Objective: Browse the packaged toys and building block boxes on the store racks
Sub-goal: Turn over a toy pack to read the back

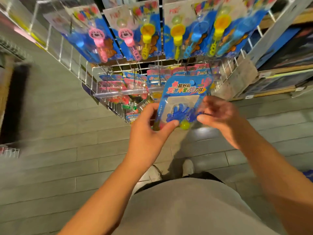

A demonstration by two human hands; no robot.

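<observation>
Hands, two, on one blue toy pack.

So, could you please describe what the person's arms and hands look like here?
Both forearms are bare, with no sleeves in view. The left hand and right hand wear no gloves; no rings, watch or bracelets show, though the right hand is motion-blurred.

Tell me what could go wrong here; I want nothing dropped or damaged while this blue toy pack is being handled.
The left hand pinches only the lower corner of the blue toy pack, and the right hand is blurred at its other edge, so the grip may be loose and the pack might slip to the floor. The pack sits close to the hanging packs on the wire rack; swinging it might knock one off.
</observation>
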